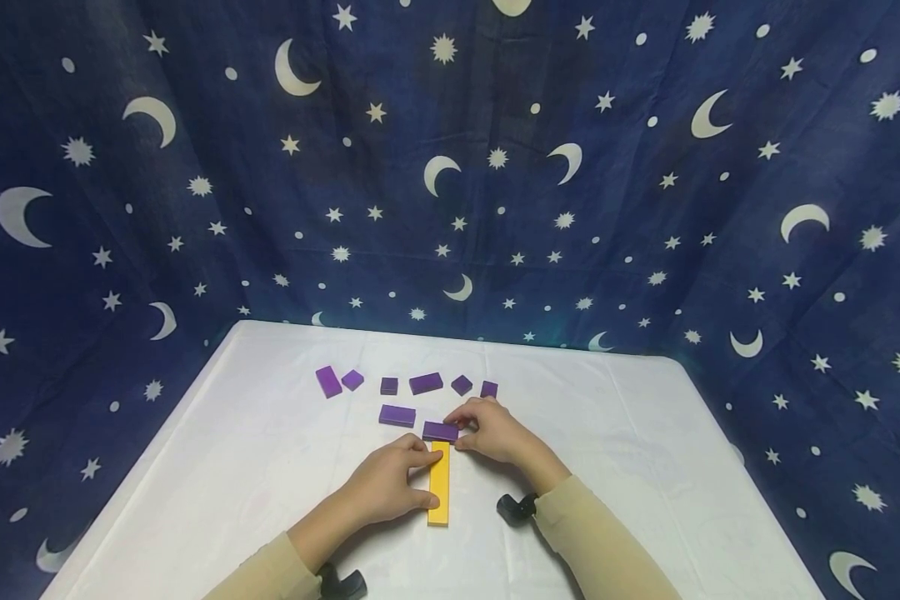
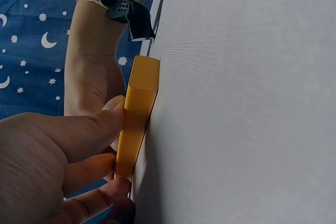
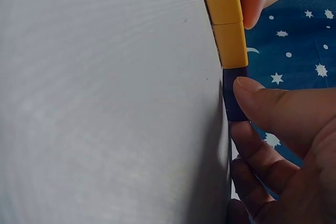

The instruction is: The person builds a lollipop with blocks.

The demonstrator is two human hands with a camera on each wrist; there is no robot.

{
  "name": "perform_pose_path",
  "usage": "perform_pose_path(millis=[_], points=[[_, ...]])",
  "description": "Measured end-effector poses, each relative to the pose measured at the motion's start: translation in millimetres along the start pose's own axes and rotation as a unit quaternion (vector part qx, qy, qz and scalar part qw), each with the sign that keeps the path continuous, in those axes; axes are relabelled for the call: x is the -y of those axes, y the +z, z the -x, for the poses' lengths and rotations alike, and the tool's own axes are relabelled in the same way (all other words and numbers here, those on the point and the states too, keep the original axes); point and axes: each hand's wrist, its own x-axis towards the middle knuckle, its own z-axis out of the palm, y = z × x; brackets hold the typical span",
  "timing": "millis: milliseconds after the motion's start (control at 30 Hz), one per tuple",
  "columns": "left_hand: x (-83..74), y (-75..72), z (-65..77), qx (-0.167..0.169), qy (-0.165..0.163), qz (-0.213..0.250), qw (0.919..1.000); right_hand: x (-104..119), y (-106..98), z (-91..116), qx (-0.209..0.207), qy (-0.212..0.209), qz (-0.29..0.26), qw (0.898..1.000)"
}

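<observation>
A long yellow block (image 1: 438, 483) lies on the white table, pointing away from the person. My left hand (image 1: 390, 482) grips it from the left, with thumb and fingertips on it; the left wrist view shows the thumb on the yellow block (image 2: 137, 108). Across its far end lies a purple rectangular block (image 1: 440, 431). My right hand (image 1: 495, 432) pinches this block at its right end. In the right wrist view the purple block (image 3: 235, 100) touches the yellow piece (image 3: 231, 45), which shows a seam across it. The right fingertips are partly hidden behind the block.
Farther back lie several purple pieces: a rectangle (image 1: 397, 416), another rectangle (image 1: 426, 383), a tilted one (image 1: 328, 382), and small squarish blocks (image 1: 389, 386). One small block (image 1: 489, 389) sits just beyond the right hand. A star-patterned curtain (image 1: 450, 208) hangs behind the table (image 1: 607, 417).
</observation>
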Motion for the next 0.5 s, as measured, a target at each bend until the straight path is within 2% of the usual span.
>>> perform_pose_path(millis=[500], points=[[-0.7, -0.5, 0.8, 0.001, -0.001, 0.002, 1.0, -1.0, 0.0, 1.5, 0.007, 0.007, 0.0, 1.0]])
